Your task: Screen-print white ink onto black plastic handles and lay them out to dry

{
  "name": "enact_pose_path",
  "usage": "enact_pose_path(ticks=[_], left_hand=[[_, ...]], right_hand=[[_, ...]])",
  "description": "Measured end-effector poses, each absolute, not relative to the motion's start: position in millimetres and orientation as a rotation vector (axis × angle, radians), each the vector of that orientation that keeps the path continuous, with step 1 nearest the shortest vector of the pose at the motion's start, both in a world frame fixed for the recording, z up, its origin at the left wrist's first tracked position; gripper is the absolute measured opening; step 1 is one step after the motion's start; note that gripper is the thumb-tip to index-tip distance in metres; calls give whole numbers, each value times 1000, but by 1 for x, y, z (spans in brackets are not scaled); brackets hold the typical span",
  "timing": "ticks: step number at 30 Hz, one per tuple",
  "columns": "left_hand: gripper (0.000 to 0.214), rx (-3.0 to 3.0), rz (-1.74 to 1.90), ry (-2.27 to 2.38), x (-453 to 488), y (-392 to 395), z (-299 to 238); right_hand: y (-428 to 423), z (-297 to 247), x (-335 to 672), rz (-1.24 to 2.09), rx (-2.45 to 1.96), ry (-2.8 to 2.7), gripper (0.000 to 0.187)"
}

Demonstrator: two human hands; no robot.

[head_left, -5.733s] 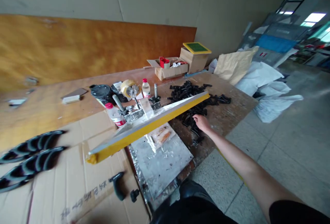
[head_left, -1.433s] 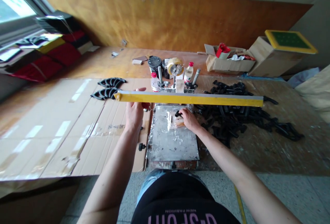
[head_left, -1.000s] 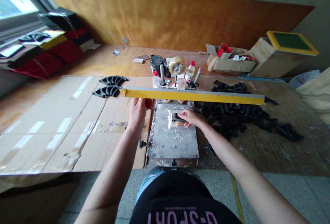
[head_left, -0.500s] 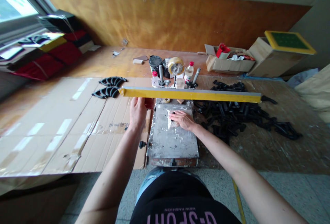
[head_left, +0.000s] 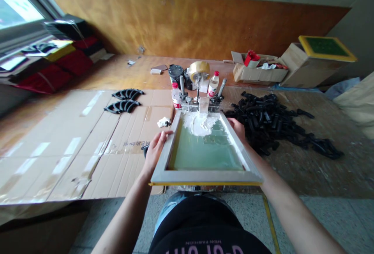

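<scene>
A screen printing frame (head_left: pixel 207 175) with a pale metal rim and yellow underside spans the space before me, hinged at its far end. White paste (head_left: pixel 201 124) lies on its greenish mesh (head_left: pixel 204 154), near the hinge. My left hand (head_left: pixel 156 150) is closed at the frame's left side, thumb and forefinger against the rim. Beside its knuckles shows a small black piece (head_left: pixel 145 150); whether I hold it is unclear. At the right side, my right hand (head_left: pixel 238 129) is closed on the rim, its fingers partly hidden. The metal plate underneath is covered by the frame.
Black curved parts (head_left: pixel 122 106) lie in rows on cardboard (head_left: pixel 102 160) at left. A heap of black parts (head_left: pixel 265 121) sits at right. Behind the clamp (head_left: pixel 201 106) stand bottles (head_left: pixel 214 83), a black tub (head_left: pixel 175 73) and a tape roll (head_left: pixel 199 71).
The frame has swung down over the plate, its mesh now facing up. My right hand has left the plate for the frame's right side; my left hand has moved lower with the frame.
</scene>
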State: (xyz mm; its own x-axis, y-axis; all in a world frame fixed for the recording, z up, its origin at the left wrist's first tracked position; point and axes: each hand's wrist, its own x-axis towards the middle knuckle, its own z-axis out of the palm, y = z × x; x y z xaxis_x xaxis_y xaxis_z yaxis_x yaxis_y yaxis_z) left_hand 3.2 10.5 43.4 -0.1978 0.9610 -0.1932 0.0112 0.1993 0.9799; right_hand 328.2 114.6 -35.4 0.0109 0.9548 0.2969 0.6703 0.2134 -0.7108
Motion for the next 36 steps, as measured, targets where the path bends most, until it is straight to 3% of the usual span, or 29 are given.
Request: enact_pose_path(ticks=[6, 10, 12, 18, 26, 30, 33, 36], left_hand=[[74, 981, 1000, 1596, 0, -6, -33], [71, 1041, 952, 1670, -1, -1, -57], [69, 1059, 933, 1682, -2, 0, -60], [66, 1044, 955, 1701, -1, -2, -60], [70, 1022, 915, 1700, 0, -3, -48], [72, 973, 922, 1655, 1, -3, -37], [76, 919, 936, 1609, 0, -4, -14], [65, 895, 983, 1519, -1, -1, 19]], right_hand=[[158, -4, 281, 155, -1323, -2065, 48], [157, -7, 243, 163, -1398, -2350, 15], [141, -14, 241, 171, -1350, -2456, 4], [97, -8, 262, 327, -711, -2738, 12], [92, -19, 258, 167, -858, -2582, 21], [98, -12, 257, 321, -873, -2564, 11], [132, 10, 251, 358, -1147, -2401, 35], [171, 30, 263, 310, -1411, -2234, 57]])
